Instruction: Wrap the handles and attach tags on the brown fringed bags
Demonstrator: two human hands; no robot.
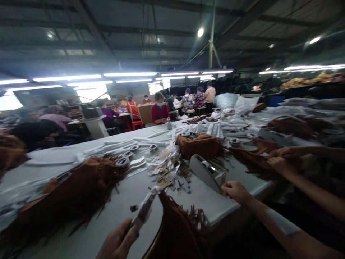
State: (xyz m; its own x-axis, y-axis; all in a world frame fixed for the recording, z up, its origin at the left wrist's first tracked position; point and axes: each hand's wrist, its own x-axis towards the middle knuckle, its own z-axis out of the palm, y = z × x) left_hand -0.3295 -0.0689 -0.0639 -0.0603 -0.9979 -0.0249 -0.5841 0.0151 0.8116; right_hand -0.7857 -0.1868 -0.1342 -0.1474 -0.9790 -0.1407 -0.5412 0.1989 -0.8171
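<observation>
My left hand [120, 239], low in the head view, is closed around one end of a strap wrapped in white material [147, 208]. The strap's far end meets a brown fringed bag [175, 230] hanging over the table's near side. My right hand [235, 192] is pinched shut at the front edge of a grey tape dispenser [207, 172]; whatever its fingertips hold is too small to make out. Beyond the strap lies a pile of paper and card scraps [172, 169]. Another brown fringed piece [199, 145] sits just behind the dispenser.
At right, a co-worker's hands [283, 162] handle a brown fringed piece [250, 156]. A large brown fringed bag [72, 187] lies at left on the white table [129, 194]. Rolls [122, 162] and white wrapped strips [107, 145] lie farther back. People sit and stand beyond.
</observation>
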